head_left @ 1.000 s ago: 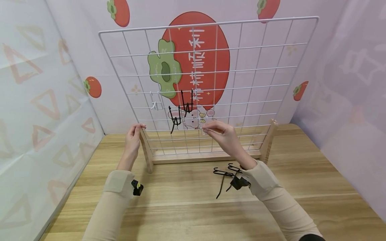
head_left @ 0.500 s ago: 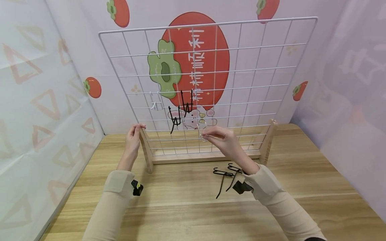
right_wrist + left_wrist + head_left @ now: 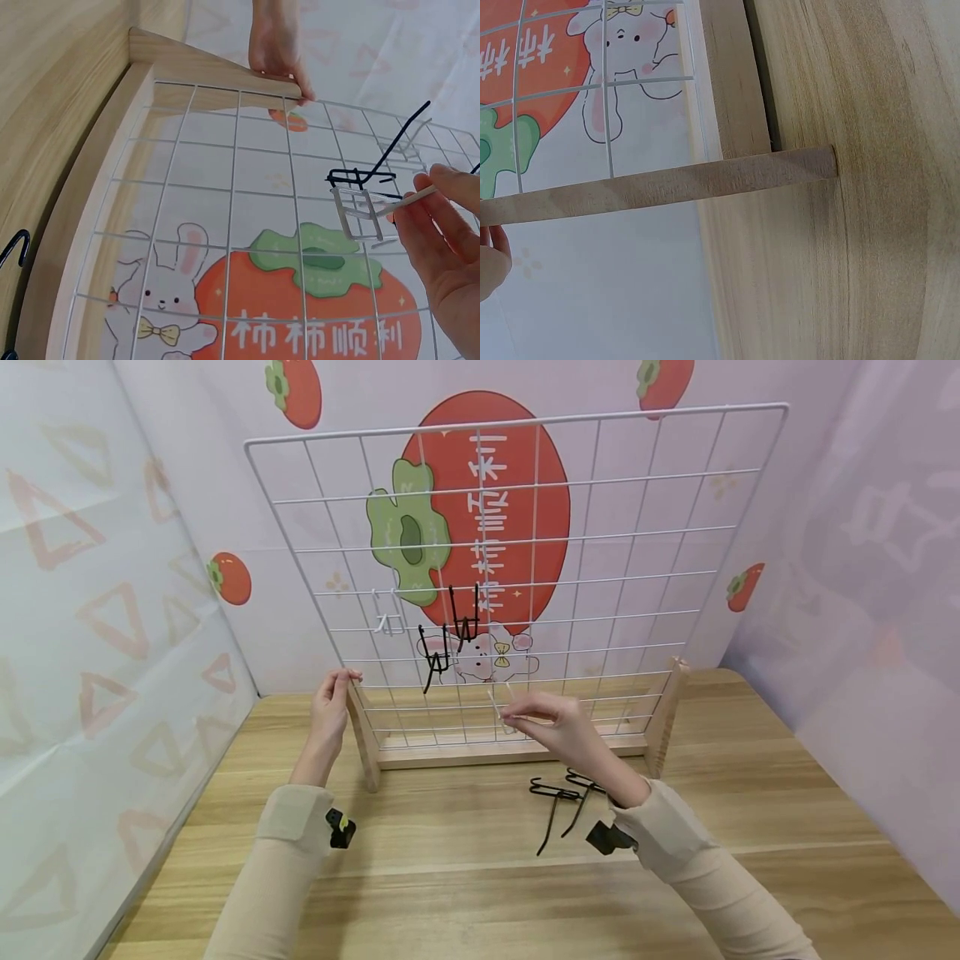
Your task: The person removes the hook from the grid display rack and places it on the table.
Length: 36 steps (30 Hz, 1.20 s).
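My right hand (image 3: 558,727) pinches a white wire hook (image 3: 412,198) by its prong, in front of the lower part of a white wire grid (image 3: 517,423). The hook's rectangular back shows in the right wrist view; in the head view, fingers partly cover it. At the grid's left side, my left hand (image 3: 328,706) grips the top end of the wooden stand's left upright (image 3: 365,739). Left of centre on the grid hang a black hook (image 3: 437,662), a second black hook (image 3: 466,628) higher up, and a white hook (image 3: 388,624).
Two loose black hooks lie on the wooden table (image 3: 450,877) below my right hand: one black hook (image 3: 553,792) and, beside it, another black hook (image 3: 581,806). Behind the grid stands a printed backdrop (image 3: 637,502). A pale side sheet (image 3: 90,635) borders the table's left.
My right hand has moved down and slightly toward me with the white hook, which now sits lower in front of the grid. My left hand has stayed on the upright.
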Motion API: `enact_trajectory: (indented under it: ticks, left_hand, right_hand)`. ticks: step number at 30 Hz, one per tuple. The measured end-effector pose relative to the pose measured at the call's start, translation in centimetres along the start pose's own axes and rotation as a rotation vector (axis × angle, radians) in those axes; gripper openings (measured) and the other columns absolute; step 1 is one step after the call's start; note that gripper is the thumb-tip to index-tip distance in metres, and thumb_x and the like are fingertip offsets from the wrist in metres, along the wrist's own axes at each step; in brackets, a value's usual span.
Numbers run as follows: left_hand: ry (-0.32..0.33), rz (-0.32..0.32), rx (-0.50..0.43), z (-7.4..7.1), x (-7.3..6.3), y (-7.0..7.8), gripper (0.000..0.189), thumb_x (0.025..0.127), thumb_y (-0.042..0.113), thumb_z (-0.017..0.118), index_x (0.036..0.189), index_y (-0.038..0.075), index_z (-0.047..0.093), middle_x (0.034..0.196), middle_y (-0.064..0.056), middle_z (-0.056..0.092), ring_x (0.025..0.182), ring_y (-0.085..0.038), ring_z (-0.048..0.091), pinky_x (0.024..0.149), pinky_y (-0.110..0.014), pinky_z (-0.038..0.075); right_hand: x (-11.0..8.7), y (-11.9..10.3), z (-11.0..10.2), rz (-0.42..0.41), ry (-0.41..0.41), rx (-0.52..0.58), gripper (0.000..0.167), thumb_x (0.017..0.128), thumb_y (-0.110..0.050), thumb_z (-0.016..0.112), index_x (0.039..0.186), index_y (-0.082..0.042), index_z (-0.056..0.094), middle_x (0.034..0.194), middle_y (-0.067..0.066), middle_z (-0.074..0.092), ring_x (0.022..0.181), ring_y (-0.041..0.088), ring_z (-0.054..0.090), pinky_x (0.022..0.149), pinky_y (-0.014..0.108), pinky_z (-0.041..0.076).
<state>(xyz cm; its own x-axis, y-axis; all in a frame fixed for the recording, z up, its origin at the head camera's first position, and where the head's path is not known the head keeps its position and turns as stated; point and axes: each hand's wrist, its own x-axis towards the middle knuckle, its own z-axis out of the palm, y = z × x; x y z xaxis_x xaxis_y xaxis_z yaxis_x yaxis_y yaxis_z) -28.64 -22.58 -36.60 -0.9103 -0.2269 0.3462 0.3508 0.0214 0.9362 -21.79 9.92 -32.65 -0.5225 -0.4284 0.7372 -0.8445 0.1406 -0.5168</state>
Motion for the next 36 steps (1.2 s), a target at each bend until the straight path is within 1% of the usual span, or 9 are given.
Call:
enact_trajectory:
  ticks: [5,11,17,21,25,30,33,34,36]
  left_hand:
    - [0.005,0.001,-0.004,0.0,0.0,0.0,0.018,0.093,0.027,0.042,0.085,0.017,0.054,0.091,0.007,0.056,0.1,-0.008,0.044,0.095,-0.02,0.028]
    - [0.006,-0.001,-0.009,0.0,-0.1,0.0,0.017,0.093,0.026,0.042,0.085,0.016,0.053,0.09,0.007,0.055,0.1,-0.008,0.044,0.095,-0.02,0.028]
    - [0.004,0.008,-0.017,0.0,-0.1,0.0,0.017,0.093,0.026,0.042,0.084,0.018,0.054,0.09,0.006,0.056,0.101,-0.008,0.044,0.096,-0.021,0.028]
    - [0.003,0.01,-0.02,0.0,-0.1,0.0,0.017,0.093,0.025,0.042,0.083,0.018,0.054,0.09,0.006,0.056,0.101,-0.008,0.044,0.095,-0.021,0.028]
    - [0.002,0.002,-0.014,0.0,-0.1,0.1,0.017,0.093,0.026,0.041,0.084,0.018,0.053,0.089,0.008,0.055,0.101,-0.008,0.044,0.096,-0.021,0.027]
    - [0.002,-0.007,-0.008,0.0,-0.1,0.1,0.017,0.093,0.027,0.041,0.085,0.018,0.053,0.09,0.007,0.055,0.101,-0.007,0.043,0.096,-0.021,0.027]
    - [0.005,-0.006,-0.002,0.1,-0.1,0.1,0.019,0.093,0.027,0.041,0.087,0.014,0.053,0.09,0.008,0.056,0.101,-0.007,0.044,0.095,-0.02,0.028]
    - [0.005,-0.005,0.0,0.1,-0.1,0.1,0.021,0.093,0.026,0.041,0.088,0.011,0.053,0.09,0.008,0.056,0.101,-0.007,0.044,0.094,-0.019,0.028]
    - [0.001,-0.006,0.002,0.1,0.0,0.2,0.022,0.094,0.026,0.041,0.09,0.008,0.052,0.09,0.009,0.056,0.101,-0.008,0.043,0.094,-0.019,0.028]
  right_hand:
    - [-0.4,0.0,0.1,0.005,-0.031,0.006,0.017,0.074,0.009,0.064,0.089,0.001,0.065,0.087,0.012,0.065,0.082,0.022,0.063,0.074,0.026,0.05]
    - [-1.0,0.2,0.3,0.014,-0.069,0.013,0.017,0.075,0.009,0.063,0.089,0.001,0.065,0.086,0.012,0.065,0.081,0.022,0.062,0.075,0.027,0.05]
    - [-1.6,0.3,0.5,0.046,-0.094,0.004,0.018,0.073,0.011,0.064,0.088,0.002,0.065,0.086,0.011,0.065,0.081,0.022,0.062,0.073,0.026,0.05]
    - [-2.0,0.4,0.4,0.065,-0.123,-0.009,0.017,0.074,0.01,0.063,0.089,0.001,0.065,0.087,0.01,0.065,0.082,0.021,0.062,0.073,0.026,0.05]
    - [-2.3,0.7,0.5,0.059,-0.155,-0.007,0.016,0.076,0.008,0.062,0.09,0.0,0.065,0.087,0.01,0.065,0.081,0.019,0.062,0.073,0.026,0.05]
    - [-2.9,1.1,0.9,0.028,-0.183,0.042,0.016,0.075,0.01,0.063,0.088,0.002,0.064,0.084,0.012,0.064,0.077,0.02,0.062,0.068,0.025,0.051]
    - [-3.2,1.4,1.2,0.021,-0.204,0.064,0.015,0.074,0.01,0.063,0.087,0.003,0.064,0.083,0.014,0.064,0.075,0.02,0.062,0.066,0.025,0.052]
    - [-3.3,1.4,1.2,0.016,-0.209,0.062,0.014,0.075,0.009,0.063,0.087,0.003,0.064,0.082,0.015,0.064,0.075,0.02,0.062,0.065,0.024,0.052]
    - [-3.4,1.2,1.3,0.012,-0.218,0.06,0.013,0.075,0.01,0.062,0.086,0.003,0.064,0.081,0.015,0.063,0.074,0.021,0.062,0.064,0.024,0.052]
